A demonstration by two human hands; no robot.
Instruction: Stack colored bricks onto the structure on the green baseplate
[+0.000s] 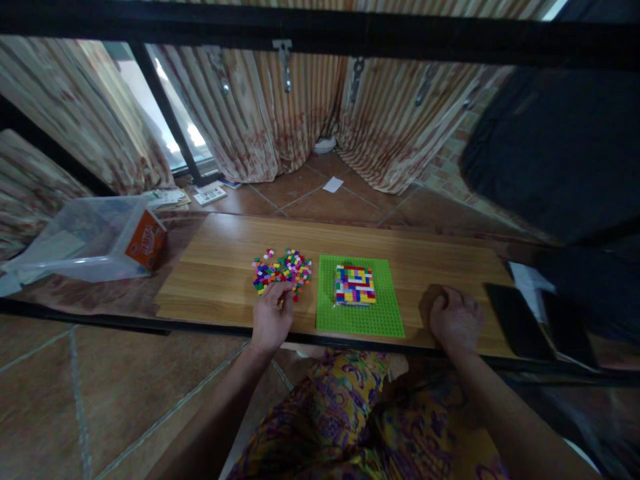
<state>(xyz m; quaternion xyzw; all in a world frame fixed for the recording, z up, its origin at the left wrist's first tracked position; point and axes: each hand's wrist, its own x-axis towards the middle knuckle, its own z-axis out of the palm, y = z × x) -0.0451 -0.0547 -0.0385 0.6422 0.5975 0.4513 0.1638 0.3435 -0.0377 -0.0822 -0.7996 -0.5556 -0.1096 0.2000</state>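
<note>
My left hand is over the near edge of a loose pile of small toy building bricks in many colours. Its thumb and forefinger are pinched together; whatever is between them is too small to make out. Right of the pile lies a green studded baseplate. On the plate stands a square block of stacked multicoloured bricks. My right hand rests palm down on the wooden board, to the right of the plate, its fingers loosely bent and apart from the thumb, holding nothing visible.
A clear plastic bin with an orange label is at the left end of the wooden board. Dark flat pads lie at the right end. A black metal bar crosses overhead, with curtains behind.
</note>
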